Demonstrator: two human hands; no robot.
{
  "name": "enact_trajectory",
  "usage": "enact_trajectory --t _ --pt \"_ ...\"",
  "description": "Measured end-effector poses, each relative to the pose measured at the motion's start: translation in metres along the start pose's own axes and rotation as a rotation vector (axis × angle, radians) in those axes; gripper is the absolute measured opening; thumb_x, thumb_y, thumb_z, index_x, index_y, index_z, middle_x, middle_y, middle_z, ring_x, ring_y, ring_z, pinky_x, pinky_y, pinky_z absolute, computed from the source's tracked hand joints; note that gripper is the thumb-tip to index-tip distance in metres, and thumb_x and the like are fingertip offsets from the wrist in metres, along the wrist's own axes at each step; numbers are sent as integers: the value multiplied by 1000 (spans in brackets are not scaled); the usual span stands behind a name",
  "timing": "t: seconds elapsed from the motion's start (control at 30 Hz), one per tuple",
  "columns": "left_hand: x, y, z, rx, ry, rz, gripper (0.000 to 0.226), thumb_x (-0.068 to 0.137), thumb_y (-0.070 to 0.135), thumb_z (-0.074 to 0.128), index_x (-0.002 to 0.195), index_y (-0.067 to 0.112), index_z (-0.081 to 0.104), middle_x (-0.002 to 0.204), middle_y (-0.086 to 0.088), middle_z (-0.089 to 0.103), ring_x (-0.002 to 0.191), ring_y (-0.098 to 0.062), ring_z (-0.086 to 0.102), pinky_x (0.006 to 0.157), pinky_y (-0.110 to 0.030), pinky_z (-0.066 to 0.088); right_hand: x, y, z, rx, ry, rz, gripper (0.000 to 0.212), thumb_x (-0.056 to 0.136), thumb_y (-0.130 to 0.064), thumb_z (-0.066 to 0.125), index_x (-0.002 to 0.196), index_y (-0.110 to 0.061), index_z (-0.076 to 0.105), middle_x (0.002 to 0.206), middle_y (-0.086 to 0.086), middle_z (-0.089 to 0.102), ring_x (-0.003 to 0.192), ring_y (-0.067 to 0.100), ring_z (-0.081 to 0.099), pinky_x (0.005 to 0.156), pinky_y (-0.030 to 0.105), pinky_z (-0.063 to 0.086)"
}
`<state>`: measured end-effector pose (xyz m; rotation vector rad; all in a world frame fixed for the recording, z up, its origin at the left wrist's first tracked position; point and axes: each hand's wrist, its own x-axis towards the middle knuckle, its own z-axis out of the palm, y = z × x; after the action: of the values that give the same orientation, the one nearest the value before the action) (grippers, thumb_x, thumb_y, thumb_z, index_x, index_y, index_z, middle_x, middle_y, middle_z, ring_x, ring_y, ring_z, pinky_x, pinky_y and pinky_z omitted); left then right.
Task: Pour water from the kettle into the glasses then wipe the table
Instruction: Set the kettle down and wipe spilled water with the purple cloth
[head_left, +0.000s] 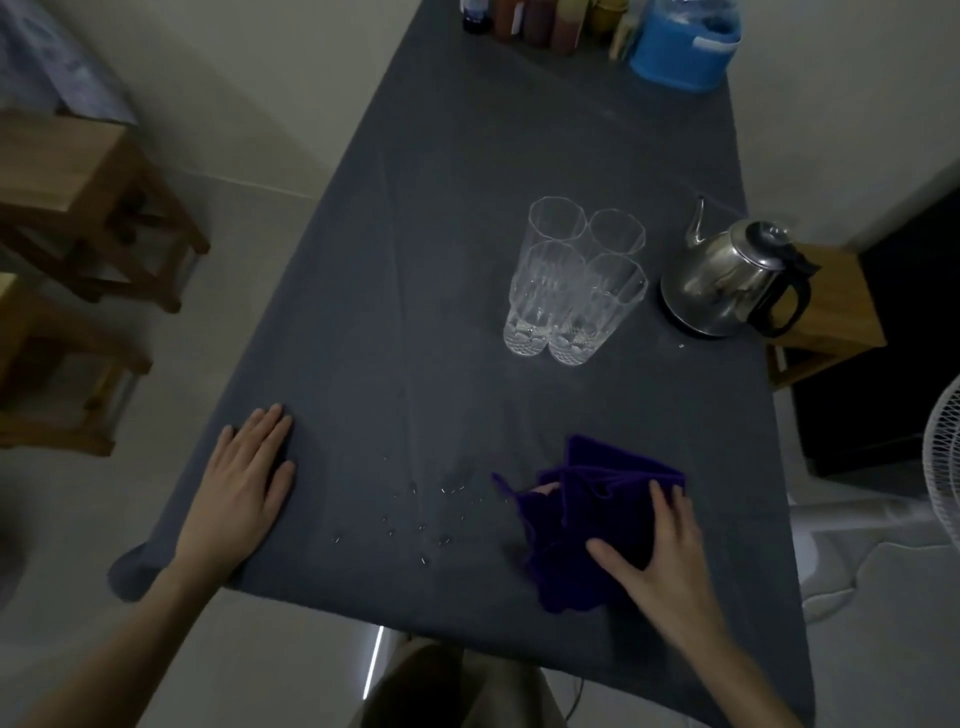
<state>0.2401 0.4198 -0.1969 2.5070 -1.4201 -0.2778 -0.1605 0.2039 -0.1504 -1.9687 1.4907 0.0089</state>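
Pressing down on a crumpled dark purple cloth (597, 525), the right hand (657, 558) lies on top of it with fingers spread over the fabric and thumb out to the side, near the front right of the long table covered in a dark grey tablecloth (415, 291). Left hand (244, 483) rests flat and open, palm down, on the table's front left edge, holding nothing. Small water droplets (426, 519) sit scattered on the tablecloth between both hands, just left of the cloth. Four tall clear faceted drinking glasses (571, 280) stand upright in a tight cluster mid-table, touching or nearly so; a little water shows in the bottoms of the two nearer ones, level in the back two hard to tell. Shiny stainless steel kettle with black handle (737, 280) stands upright on its dark base just right of the glasses, near the right table edge, spout pointing away. At the far end, a blue plastic container (680, 47) and a row of bottles (540, 21). Wooden stools (88, 202) on the floor left, a white fan (943, 462) at the right edge.
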Motion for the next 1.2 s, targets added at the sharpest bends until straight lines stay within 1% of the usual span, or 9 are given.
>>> enact_trajectory --t 0.07,0.13,0.27,0.37,0.47,0.53,0.73,0.93,1.2 --pt "0 3 0 10 5 -11 61 98 45 24 148 11 33 156 -5 30 145 -17 20 121 -35 4 3 -10 17 -142 -2 29 138 47 -98 39 155 -20 2 162 15 -10 149 28 -11 119 48 -4" --pt "1 3 -3 5 15 -14 61 98 45 25 147 11 33 155 -5 31 144 -16 20 121 -33 4 7 -15 29 -212 44 46 133 53 -94 39 155 -19 -2 160 19 -14 148 31 -14 117 50 -7" --pt "1 0 0 11 34 -7 60 98 43 26 146 10 36 154 -6 33 144 -17 22 121 -38 8 13 -6 40 -173 200 -139 95 74 -77 35 153 -28 17 162 17 6 148 34 6 118 55 7" --pt "1 -1 1 22 40 4 59 98 42 28 145 9 37 154 -6 34 144 -18 23 121 -37 7 15 -5 44 -134 187 -307 69 88 -69 31 148 -35 32 161 9 17 147 30 18 119 48 13" --pt "1 -1 2 40 45 7 58 98 41 28 145 8 37 154 -6 34 144 -18 23 122 -34 4 20 -16 43 -108 119 -365 51 91 -69 25 141 -61 22 160 3 21 149 16 14 120 41 12" --pt "1 -1 1 49 49 8 58 99 41 28 145 8 37 154 -6 33 144 -18 23 121 -34 3 22 -28 45 -96 91 -402 48 92 -67 24 139 -63 21 159 -4 21 148 5 9 119 46 19" --pt "1 -3 2 62 45 1 56 99 40 28 147 10 35 155 -5 30 145 -17 21 121 -38 6 30 -83 81 -78 99 -414 74 88 -72 32 145 -25 43 161 5 19 149 21 14 115 55 26" --pt "1 -4 3 73 25 -9 54 100 36 27 148 12 32 156 -3 27 146 -17 18 121 -36 2 29 -155 118 -140 1 -500 102 71 -85 43 151 -25 30 162 12 8 150 23 2 122 48 7" --pt "0 -6 2 91 6 5 53 97 27 28 147 11 33 155 -6 29 145 -18 21 121 -36 1 30 -222 146 -265 -256 -756 120 63 -89 48 155 -28 2 163 9 -13 148 21 -21 120 52 0"
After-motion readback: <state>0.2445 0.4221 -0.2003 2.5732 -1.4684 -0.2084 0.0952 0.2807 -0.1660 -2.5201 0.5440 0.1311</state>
